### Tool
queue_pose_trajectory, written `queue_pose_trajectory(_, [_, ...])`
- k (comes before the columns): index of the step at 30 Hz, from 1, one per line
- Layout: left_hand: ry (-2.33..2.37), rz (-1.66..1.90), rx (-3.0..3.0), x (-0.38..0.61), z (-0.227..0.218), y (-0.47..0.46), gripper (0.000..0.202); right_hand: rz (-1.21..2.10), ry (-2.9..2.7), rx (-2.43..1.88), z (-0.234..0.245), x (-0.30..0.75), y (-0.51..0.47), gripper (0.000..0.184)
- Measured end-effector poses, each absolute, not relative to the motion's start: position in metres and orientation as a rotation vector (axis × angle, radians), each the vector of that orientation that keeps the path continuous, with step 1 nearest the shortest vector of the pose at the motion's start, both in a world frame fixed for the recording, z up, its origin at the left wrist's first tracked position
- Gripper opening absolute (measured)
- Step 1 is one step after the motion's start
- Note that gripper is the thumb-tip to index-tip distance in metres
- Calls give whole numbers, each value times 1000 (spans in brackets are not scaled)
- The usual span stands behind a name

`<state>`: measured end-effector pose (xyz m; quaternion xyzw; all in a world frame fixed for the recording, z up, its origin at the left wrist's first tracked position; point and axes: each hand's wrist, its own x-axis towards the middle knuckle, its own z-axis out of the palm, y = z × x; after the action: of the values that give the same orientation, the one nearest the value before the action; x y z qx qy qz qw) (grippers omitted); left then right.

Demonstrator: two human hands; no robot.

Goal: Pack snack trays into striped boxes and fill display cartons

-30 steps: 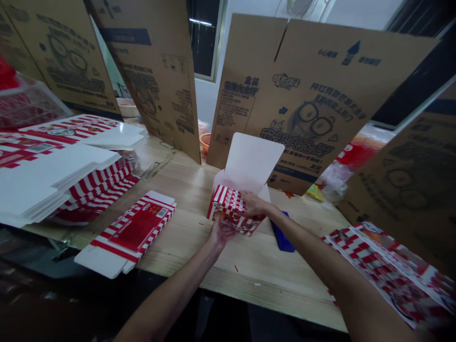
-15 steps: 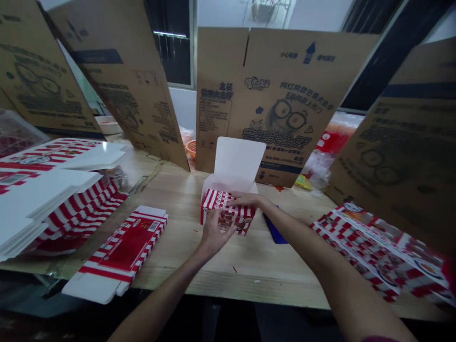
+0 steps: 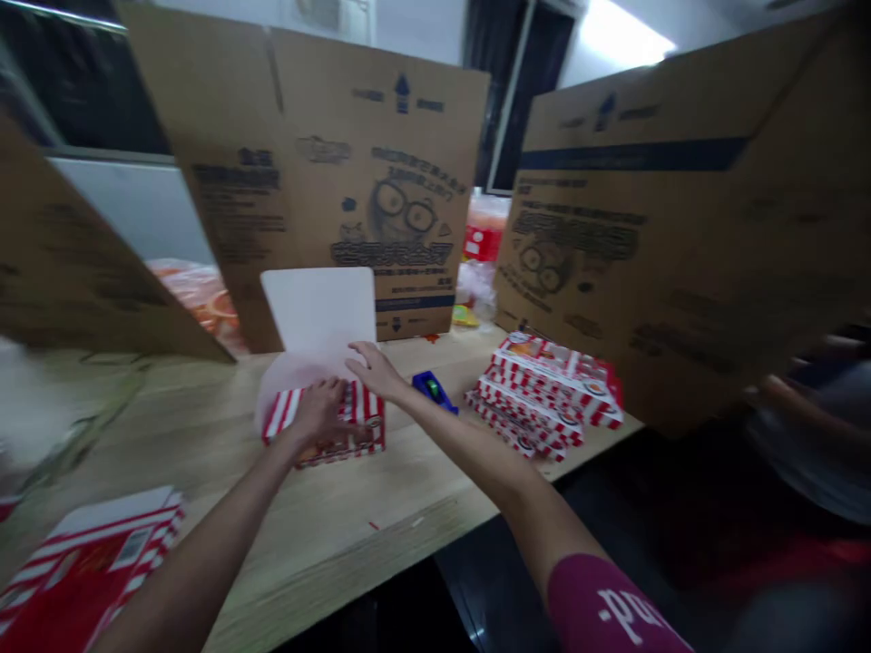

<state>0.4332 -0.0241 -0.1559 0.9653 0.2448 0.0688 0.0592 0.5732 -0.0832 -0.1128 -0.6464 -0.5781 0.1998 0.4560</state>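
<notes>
A red-and-white striped paper box (image 3: pixel 373 419) stands on the table, its white lid flap (image 3: pixel 323 308) raised upright at the back. My left hand (image 3: pixel 319 415) lies over the box's top and front, fingers bent round its upper edge and slightly blurred. At the right end of the box, my right hand (image 3: pixel 376 370) is open, its fingers apart in front of the flap; whether it touches the box I cannot tell. Just right of it sits a blue tape dispenser (image 3: pixel 434 390) with a green core.
Several striped boxes (image 3: pixel 544 390) are piled on the right. A flat folded box (image 3: pixel 102 553) lies at the front left of the table (image 3: pixel 327 544). Large cardboard sheets (image 3: pixel 306 199) stand behind. Another person's blurred arm (image 3: pixel 809 417) shows at the far right.
The view has swung right, bringing the tape dispenser and boxes on the right further in. My right hand has lifted off the box's top to its right end, fingers spreading; my left stays on the box.
</notes>
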Motion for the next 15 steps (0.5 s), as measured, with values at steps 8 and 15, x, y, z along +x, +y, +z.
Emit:
queue_pose_trajectory(8, [666,75,3010,437,-161,-5,101,-445,-963,-1675,-93,631,-321,43])
queue_pose_trajectory(15, [810,68,2997,453,-110,-26,98,-107,-25,-1828,-102,757,-446,77])
